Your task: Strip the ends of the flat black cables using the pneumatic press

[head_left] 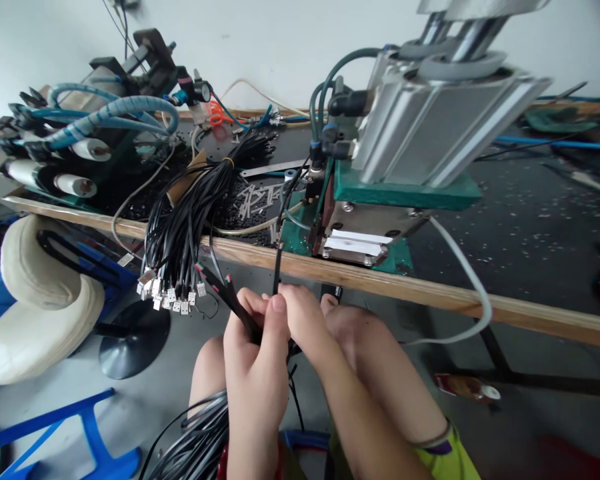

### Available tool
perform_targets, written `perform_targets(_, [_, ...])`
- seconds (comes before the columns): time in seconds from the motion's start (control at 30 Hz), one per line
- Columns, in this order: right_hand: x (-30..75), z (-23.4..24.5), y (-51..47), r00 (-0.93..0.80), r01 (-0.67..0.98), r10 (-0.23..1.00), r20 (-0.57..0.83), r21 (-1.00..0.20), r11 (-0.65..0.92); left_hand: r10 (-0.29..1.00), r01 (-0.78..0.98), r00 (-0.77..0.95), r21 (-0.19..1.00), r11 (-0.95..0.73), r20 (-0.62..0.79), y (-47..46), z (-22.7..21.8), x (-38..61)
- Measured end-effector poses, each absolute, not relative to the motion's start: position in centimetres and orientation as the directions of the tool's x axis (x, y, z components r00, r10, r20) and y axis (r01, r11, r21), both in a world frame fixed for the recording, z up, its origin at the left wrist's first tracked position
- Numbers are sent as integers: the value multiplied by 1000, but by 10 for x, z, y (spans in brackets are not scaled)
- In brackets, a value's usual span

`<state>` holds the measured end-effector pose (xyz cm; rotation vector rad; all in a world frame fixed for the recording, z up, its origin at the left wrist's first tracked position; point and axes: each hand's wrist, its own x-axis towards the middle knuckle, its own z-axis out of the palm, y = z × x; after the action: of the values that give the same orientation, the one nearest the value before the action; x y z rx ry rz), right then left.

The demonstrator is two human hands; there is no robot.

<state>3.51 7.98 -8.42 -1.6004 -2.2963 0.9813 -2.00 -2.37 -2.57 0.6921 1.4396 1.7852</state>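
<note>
My left hand [255,347] is closed around several black cables [230,298], whose stripped ends with small coloured wires point up and left. Right beside it, my right hand [303,320] pinches a single black cable [277,267] that stands upright toward the table edge. The two hands touch, and the fingertips partly hide the grip. A tied bundle of black cables [190,193] with silver USB plugs [173,297] hangs over the edge to the left. More black cables [200,443] lie across the lap, below my left hand.
A pneumatic press [430,127] on a green base stands at the table's wooden edge [440,293]. At the back left is another machine [85,127] with blue hoses. A white-padded stool [40,313] and a blue plastic frame [90,427] stand at left. A bottle [465,387] lies on the floor.
</note>
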Motion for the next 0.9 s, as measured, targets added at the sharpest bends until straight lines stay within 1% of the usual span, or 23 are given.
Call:
perform_targets(0.1, [54,-58,68,-408,744,900,-152,-626,232,833,-213,-552,973,-93,-41,-25,-23,-22])
perform_targets(0.17, [72,-38,55,-420,694,905,-68,-666,272,845,-234,-530,970,-67,-69,-27,-19,-21])
perform_targets(0.23, [89,-23,40,-390,471,902,187,-801,370,860,-268,-502,962,-49,-96,-28,-16,-19])
perform_targets(0.27, [95,-18,34,-318,338,907,275,-861,380,868,-282,-486,958,-46,-101,-28,-16,-17])
perform_targets(0.3, [99,-15,29,-279,212,911,303,-906,366,876,-292,-472,955,-48,-100,-28,-15,-15])
perform_targets(0.37, [99,-15,25,-213,6,940,268,-961,276,889,-302,-449,952,-55,-91,-25,-16,-10])
perform_targets(0.43, [94,-20,28,-147,-157,973,180,-975,156,904,-310,-418,949,-52,-87,-21,-17,-3])
perform_targets(0.5, [86,-26,33,-49,-297,995,81,-953,63,916,-326,-388,945,-34,-101,-18,-18,4])
perform_targets(0.57, [80,-29,38,33,-397,999,1,-918,14,927,-342,-357,940,-15,-116,-14,-19,11])
perform_targets(0.63, [78,-29,41,87,-433,995,-43,-901,-1,929,-358,-353,934,-20,-115,-12,-19,17])
perform_targets(0.7, [78,-28,42,116,-432,992,-43,-902,12,931,-373,-355,926,-56,-86,-9,-21,20])
perform_targets(0.8, [81,-27,45,108,-386,994,-12,-922,31,930,-380,-366,917,-124,-26,-7,-24,22])
perform_targets(0.9, [83,-29,47,88,-328,996,16,-944,44,929,-368,-369,920,-133,-14,-5,-25,22])
